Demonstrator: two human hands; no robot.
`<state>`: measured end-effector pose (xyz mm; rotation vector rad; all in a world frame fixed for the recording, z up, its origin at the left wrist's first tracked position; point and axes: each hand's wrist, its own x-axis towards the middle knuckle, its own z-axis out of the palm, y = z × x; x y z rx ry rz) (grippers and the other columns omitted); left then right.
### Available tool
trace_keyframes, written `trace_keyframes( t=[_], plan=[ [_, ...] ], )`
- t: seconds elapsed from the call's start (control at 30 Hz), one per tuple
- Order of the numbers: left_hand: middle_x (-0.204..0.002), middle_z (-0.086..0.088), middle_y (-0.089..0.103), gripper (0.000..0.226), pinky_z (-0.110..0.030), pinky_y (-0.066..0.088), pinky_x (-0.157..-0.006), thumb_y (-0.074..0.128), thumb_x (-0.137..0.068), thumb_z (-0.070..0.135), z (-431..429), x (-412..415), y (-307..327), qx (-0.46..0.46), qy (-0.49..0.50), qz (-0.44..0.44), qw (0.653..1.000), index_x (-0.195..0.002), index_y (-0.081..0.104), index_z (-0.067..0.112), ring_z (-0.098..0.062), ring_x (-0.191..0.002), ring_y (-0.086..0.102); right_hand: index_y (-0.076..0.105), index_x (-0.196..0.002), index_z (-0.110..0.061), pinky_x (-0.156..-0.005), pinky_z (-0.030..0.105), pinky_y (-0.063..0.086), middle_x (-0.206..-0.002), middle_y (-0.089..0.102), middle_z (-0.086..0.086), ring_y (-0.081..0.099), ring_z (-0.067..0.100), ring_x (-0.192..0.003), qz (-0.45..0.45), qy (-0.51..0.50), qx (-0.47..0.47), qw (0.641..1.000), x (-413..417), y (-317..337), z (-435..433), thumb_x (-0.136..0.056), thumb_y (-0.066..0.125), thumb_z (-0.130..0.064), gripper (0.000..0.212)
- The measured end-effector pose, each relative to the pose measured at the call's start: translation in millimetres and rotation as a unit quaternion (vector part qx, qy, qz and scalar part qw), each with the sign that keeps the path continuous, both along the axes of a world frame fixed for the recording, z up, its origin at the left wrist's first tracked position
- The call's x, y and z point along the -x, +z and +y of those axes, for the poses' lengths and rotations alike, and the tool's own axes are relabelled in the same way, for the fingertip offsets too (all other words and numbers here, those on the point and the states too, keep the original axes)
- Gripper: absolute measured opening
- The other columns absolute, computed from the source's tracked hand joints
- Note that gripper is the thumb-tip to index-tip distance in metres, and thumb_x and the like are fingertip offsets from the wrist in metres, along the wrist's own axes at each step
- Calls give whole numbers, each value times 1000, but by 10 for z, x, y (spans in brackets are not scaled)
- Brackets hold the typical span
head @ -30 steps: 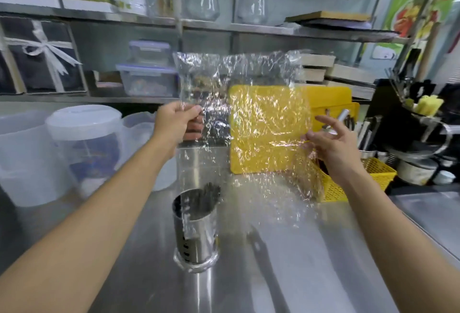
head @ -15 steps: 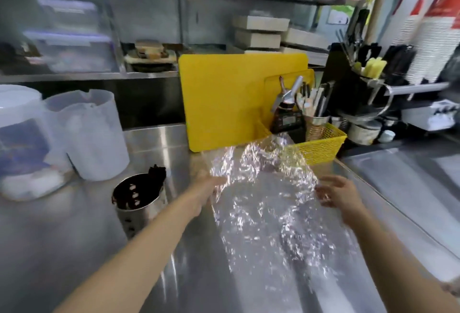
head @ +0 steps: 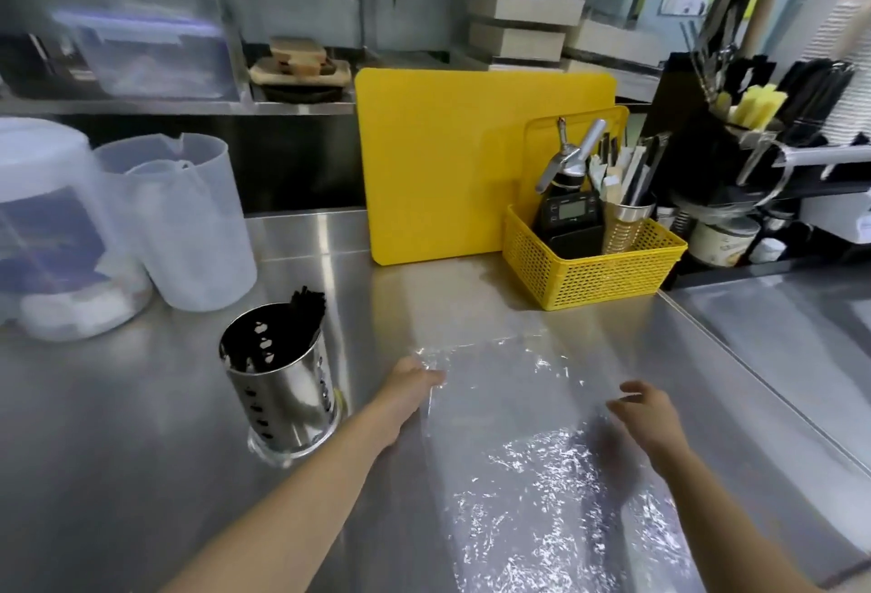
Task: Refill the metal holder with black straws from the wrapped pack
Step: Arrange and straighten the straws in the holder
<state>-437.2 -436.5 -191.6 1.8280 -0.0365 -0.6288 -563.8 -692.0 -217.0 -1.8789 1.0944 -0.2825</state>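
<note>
The perforated metal holder (head: 287, 385) stands on the steel counter (head: 118, 427), left of my arms. A small bunch of black straws (head: 307, 305) leans against its far rim. A clear, crinkled plastic wrap (head: 532, 451) lies flat on the counter between my hands, with no straws visible in it. My left hand (head: 412, 380) pinches the wrap's far left corner. My right hand (head: 648, 413) hovers over the wrap's right side with its fingers spread and blurred; whether it touches the wrap I cannot tell.
A yellow cutting board (head: 447, 163) leans at the back. A yellow basket (head: 594, 272) with tools stands right of it. Translucent jugs (head: 188, 224) and a lidded container (head: 52, 234) are at the left. A counter seam (head: 754, 380) runs diagonally at the right.
The wrap was held up at chest height, then came down; it now lies flat on the counter. My view turned downward and rightward. My right hand has opened above it.
</note>
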Motion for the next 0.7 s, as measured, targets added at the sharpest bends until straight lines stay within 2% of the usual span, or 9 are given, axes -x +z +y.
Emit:
trace_keyframes(
  t=[0.03,0.07,0.13,0.2,0.27,0.4,0.53,0.6,0.7],
  plan=[
    [-82,3,53,13,-7,36,-56,59,-86,14,29,3,54,-17,-24,-28,999,-95,50,17,-7,-71,47,52,-120,7,-74,33,38,-106,63,25,55,29,-82,-4,2,15,1000,-46,46,15,-82,62,1,40],
    [-91,0,56,15,-8,40,-64,60,-86,16,65,4,114,-41,-52,-61,996,-96,50,18,-12,-79,52,52,-120,6,-74,34,40,-107,63,25,55,30,-83,-17,-2,23,1000,-104,97,35,-82,62,-1,39],
    [-109,-3,56,23,-21,43,-87,61,-84,26,150,-8,250,-114,-116,-131,978,-105,53,19,-21,-103,56,52,-120,5,-72,37,43,-105,63,24,56,30,-81,-68,-16,2,998,-251,252,132,-84,58,-1,37],
    [-120,-2,58,37,-29,43,-96,59,-84,32,255,-11,437,-167,-157,-193,954,-118,53,18,-22,-112,55,52,-116,5,-64,33,42,-97,60,22,56,28,-73,-133,-11,-59,989,-429,444,320,-86,54,1,31],
    [-120,-1,59,39,-32,45,-95,56,-87,32,386,23,685,-149,-178,-230,945,-122,52,16,-20,-107,57,52,-111,0,-58,31,41,-89,59,20,55,25,-65,-179,26,-98,979,-616,625,570,-86,53,2,24],
    [-111,3,62,31,-27,47,-87,52,-90,31,743,81,1093,-97,-177,-311,929,-119,55,21,-12,-100,58,56,-107,-2,-57,30,44,-78,64,14,60,26,-66,-203,150,-89,963,-912,860,1120,-87,55,-2,20],
    [-93,4,69,12,-24,49,-81,56,-89,25,1136,-48,1234,-15,-88,-372,924,-98,64,27,-11,-88,63,60,-100,-3,-58,29,45,-75,66,11,60,21,-64,-202,246,-80,945,-1094,987,1597,-87,56,-3,14],
    [-82,11,68,17,-26,50,-81,56,-88,20,1321,-165,1214,9,-25,-389,921,-83,61,36,-12,-85,65,62,-100,-3,-57,26,46,-75,67,10,62,15,-60,-197,293,-77,932,-1153,1009,1792,-85,61,-5,15],
    [-80,16,65,18,-17,47,-79,56,-88,16,1540,-313,1101,-3,34,-392,919,-83,61,33,-9,-85,64,62,-104,-9,-59,23,47,-82,66,7,61,11,-65,-168,365,-76,912,-1202,1016,2010,-80,68,-9,25]
  ],
)
